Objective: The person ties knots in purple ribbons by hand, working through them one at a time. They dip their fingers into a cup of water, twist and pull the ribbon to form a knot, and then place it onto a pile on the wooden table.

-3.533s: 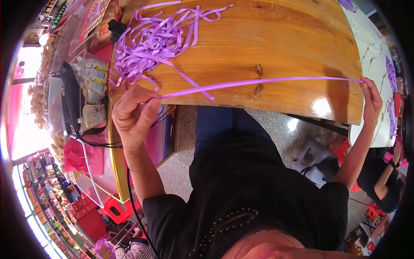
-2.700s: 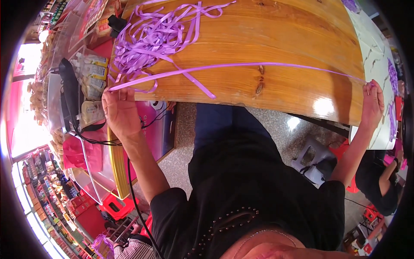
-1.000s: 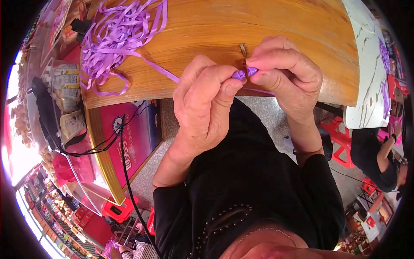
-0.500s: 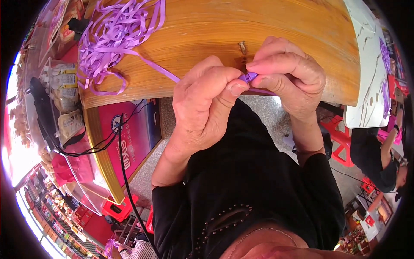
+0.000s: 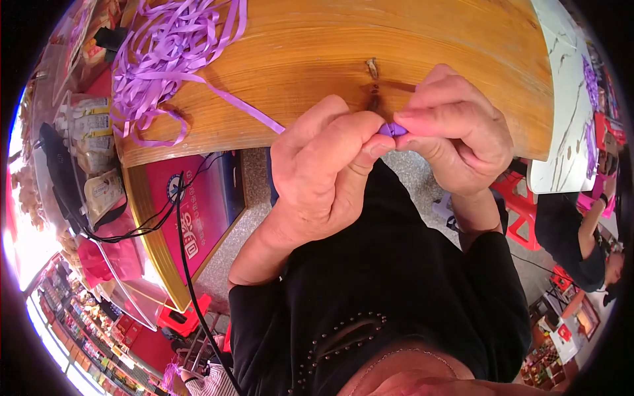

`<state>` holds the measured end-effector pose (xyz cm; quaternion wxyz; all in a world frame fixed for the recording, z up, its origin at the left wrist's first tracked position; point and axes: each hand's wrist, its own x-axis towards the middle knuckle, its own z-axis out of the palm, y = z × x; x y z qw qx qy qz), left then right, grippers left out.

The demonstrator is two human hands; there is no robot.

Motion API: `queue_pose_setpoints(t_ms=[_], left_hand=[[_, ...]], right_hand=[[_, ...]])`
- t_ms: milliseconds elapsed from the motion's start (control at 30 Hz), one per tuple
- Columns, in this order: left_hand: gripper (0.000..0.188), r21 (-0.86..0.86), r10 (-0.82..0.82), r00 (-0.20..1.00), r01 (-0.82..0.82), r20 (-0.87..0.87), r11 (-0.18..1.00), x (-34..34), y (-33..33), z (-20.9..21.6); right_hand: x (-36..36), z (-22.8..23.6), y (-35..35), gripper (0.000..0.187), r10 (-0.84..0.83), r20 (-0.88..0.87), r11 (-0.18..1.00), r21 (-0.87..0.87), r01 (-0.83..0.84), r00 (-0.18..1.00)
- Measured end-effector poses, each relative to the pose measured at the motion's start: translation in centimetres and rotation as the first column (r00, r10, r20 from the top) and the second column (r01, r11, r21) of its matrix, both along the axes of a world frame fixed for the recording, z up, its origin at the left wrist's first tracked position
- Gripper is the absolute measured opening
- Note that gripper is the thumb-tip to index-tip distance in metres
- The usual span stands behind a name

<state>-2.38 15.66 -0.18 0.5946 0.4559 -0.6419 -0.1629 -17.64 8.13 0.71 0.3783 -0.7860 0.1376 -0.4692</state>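
A small folded piece of purple ribbon [image 5: 394, 130] is pinched between my two hands, just off the near edge of the wooden table. My left hand [image 5: 323, 165] grips its left side between thumb and forefinger. Thumb and forefinger of my right hand [image 5: 459, 129] close on its right side. From behind my left hand a flat strand of the ribbon runs back to a loose, tangled purple ribbon heap [image 5: 168, 63] at the table's left. My fingertips cover much of the folded part, so its exact shape is hidden.
The wooden table [image 5: 317, 39] spans the front, with a white marbled surface [image 5: 561, 112] at its right. Black cables [image 5: 185, 251] hang at the left, beside packaged goods [image 5: 99, 158]. Red stools [image 5: 518, 204] stand below on the right, near another person [image 5: 561, 231].
Both hands have moved slightly to the right and nearer to me, keeping their pinch on the purple ribbon. The trailing strand has shifted along with them.
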Motion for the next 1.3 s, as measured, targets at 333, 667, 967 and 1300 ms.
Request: queue_pose_setpoints(t_ms=[333, 667, 967, 1300], left_hand=[[0.013, 0.096, -0.228, 0.974, 0.228, -0.015, 0.969, 0.8, -0.2, 0.7], [0.010, 0.238, -0.373, 0.907, 0.413, -0.193, 0.879, 0.6, -0.7, 0.9], [0.007, 0.370, -0.249, 0.815, 0.480, -0.523, 0.796, -0.3, -1.0, 1.1], [0.023, 0.379, -0.030, 0.618, 0.519, -0.786, 0.766, -1.5, -2.8, 0.5]], right_hand=[[-0.7, 0.1, -1.2, 0.022, 0.233, 0.054, 0.958, 0.158, -0.238, 0.971], [-1.7, 0.8, -1.2, 0.020, 0.176, -0.035, 0.983, 0.053, -0.174, 0.984], [-1.5, 0.6, -2.3, 0.019, 0.162, -0.087, 0.987, -0.008, -0.163, 0.983], [-2.1, -1.9, -3.0, 0.053, 0.211, 0.297, 0.669, 0.651, -0.359, 0.931]])
